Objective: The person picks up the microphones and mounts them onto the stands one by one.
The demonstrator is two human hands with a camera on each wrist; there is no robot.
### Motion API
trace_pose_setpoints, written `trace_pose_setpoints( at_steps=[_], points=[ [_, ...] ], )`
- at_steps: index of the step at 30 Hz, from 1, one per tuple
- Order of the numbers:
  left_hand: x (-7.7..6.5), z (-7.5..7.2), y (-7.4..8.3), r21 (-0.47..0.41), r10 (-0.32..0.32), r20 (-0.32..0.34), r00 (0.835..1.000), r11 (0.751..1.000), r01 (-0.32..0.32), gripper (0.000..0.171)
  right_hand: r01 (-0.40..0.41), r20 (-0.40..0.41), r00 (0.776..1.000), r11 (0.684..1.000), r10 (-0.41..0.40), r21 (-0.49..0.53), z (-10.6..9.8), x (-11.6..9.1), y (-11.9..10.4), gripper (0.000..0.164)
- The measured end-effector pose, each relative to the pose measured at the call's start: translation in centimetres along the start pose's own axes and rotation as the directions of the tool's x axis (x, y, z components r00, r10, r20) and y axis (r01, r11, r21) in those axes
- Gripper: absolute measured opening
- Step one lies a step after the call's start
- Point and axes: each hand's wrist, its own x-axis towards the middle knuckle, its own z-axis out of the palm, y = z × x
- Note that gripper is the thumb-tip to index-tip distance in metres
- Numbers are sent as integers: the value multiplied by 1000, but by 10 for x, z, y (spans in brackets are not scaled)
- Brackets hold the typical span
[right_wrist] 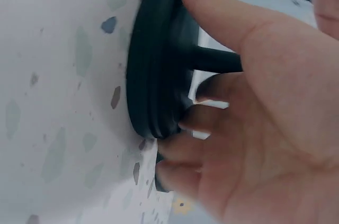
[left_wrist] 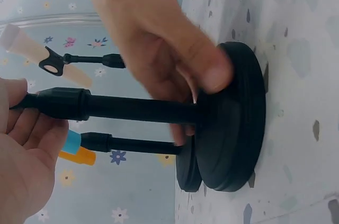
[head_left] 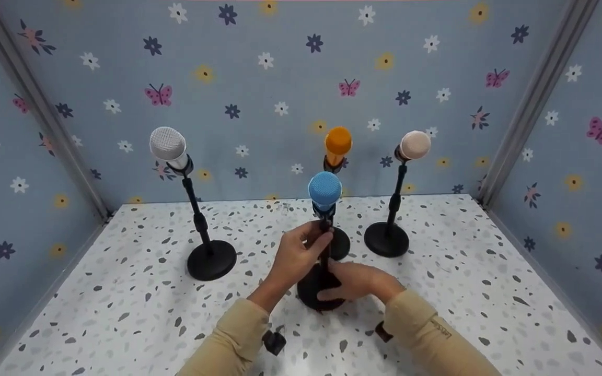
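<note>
A blue microphone [head_left: 325,189] tops a black desk stand with a round base [left_wrist: 233,123], standing on the speckled table. My left hand [head_left: 297,250] pinches the stand's pole [left_wrist: 137,108] just below the microphone clip, thumb on the near side. Low down, my right hand [head_left: 356,281] holds the base [right_wrist: 159,60], its thumb on the upper face and its curled fingers on the other side of the pole. In the left wrist view the right hand is blurred. Right behind stands an orange microphone [head_left: 338,141], its pole mostly hidden by the blue one.
A white microphone [head_left: 168,143] on a black stand [head_left: 211,260] is to the left. At the back right stands a pale pink microphone [head_left: 415,144] on another stand [head_left: 386,240]. Flowered panels [head_left: 264,94] enclose the speckled table [head_left: 123,303] at the back and sides.
</note>
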Motion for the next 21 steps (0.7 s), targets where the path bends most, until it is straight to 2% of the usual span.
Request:
trace_pose_setpoints(
  at_steps=[2, 5, 9, 12, 14, 15, 17, 21],
  points=[
    [1, 0, 1, 9, -2, -7, 1000, 1000, 3, 15, 106, -104, 990, 985, -92, 134, -4, -5, 5, 60],
    [1, 0, 1, 10, 1, -15, 1000, 1000, -1, 15, 243, -250, 955, 907, -161, 344, -7, -10, 10, 51],
    [3, 1, 3, -1, -11, -28, 1000, 1000, 11, 14, 328, -368, 920, 778, -135, 536, -3, -12, 13, 52],
    [5, 3, 4, -21, -24, -39, 999, 1000, 23, 12, 364, -431, 897, 714, -97, 597, 1, -10, 11, 48],
    [5, 3, 5, -31, -29, -45, 999, 999, 28, 13, 372, -457, 887, 690, -67, 621, 3, -7, 9, 47],
    [6, 3, 6, -36, -26, -47, 999, 999, 24, 14, 370, -467, 883, 689, -52, 623, 4, -6, 8, 47],
    [6, 2, 7, -38, -21, -44, 999, 999, 19, 15, 351, -480, 877, 705, -17, 616, 6, -3, 6, 45],
    [6, 0, 8, -33, -4, -29, 1000, 999, 3, 15, 304, -495, 869, 768, 19, 563, 6, 0, 3, 41]
  ],
)
